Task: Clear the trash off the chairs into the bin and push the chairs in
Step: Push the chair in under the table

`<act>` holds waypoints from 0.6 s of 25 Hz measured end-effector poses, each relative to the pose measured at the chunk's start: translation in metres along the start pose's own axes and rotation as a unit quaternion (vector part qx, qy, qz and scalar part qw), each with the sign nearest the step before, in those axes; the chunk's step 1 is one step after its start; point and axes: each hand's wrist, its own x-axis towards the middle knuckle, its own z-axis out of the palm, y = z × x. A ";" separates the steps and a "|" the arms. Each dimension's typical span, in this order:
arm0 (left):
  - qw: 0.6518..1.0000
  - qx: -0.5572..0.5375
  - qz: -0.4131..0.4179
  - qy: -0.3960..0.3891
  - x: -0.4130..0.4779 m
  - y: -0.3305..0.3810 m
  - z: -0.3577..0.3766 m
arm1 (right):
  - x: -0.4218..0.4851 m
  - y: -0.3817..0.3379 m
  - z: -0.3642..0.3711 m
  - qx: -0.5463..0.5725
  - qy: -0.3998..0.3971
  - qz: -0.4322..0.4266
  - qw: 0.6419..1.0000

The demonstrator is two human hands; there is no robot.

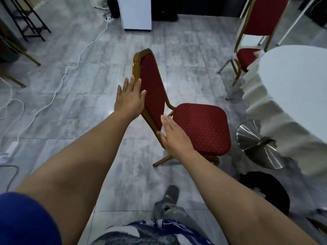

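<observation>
Red chair beside white table | left hand, right hand flat, fingers spread, on backrest | bin near

1. Grey tiled floor carries a red chair, a second chair and the desk.
2. White cables trail across it.
3. A black bin stands beside the desk.

Red padded gold-framed chair at centre; round white-clothed table at three o'clock; black-lined bin at five o'clock.
</observation>
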 end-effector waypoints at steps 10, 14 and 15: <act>1.000 0.002 -0.017 -0.026 0.097 -0.059 -0.004 | 0.127 -0.044 0.013 0.026 0.026 -0.048 0.998; 0.999 -0.011 -0.004 -0.042 0.135 -0.071 -0.009 | 0.160 -0.053 0.021 0.031 0.044 -0.041 0.998; 0.999 -0.010 0.005 -0.049 0.144 -0.073 -0.010 | 0.168 -0.055 0.022 0.033 0.056 -0.034 0.997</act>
